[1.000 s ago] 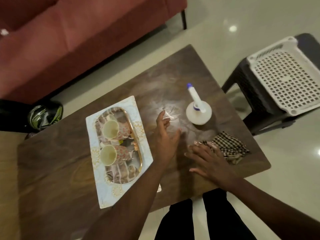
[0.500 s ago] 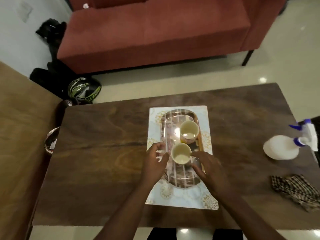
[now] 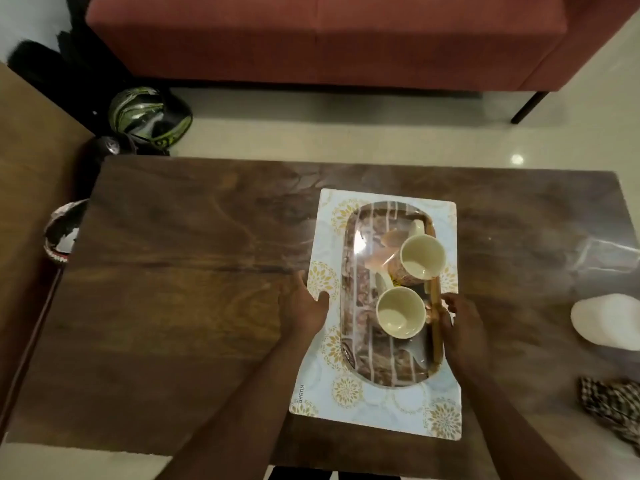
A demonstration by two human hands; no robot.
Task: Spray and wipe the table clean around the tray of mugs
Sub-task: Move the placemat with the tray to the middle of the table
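I see the glossy brown oval tray (image 3: 360, 296) with two cream mugs (image 3: 400, 312) on the desk (image 3: 173, 289), long axis running away from me; my left grip (image 3: 304, 308) holds the placemat (image 3: 391, 407) edge, my right grip (image 3: 459, 323) pinches the tray rim.

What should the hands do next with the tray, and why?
Probably slide or lift it aside. The left hand grips the patterned placemat's edge, the right hand grips the oval tray's gold rim, with two cream mugs on it, covering table that needs wiping.
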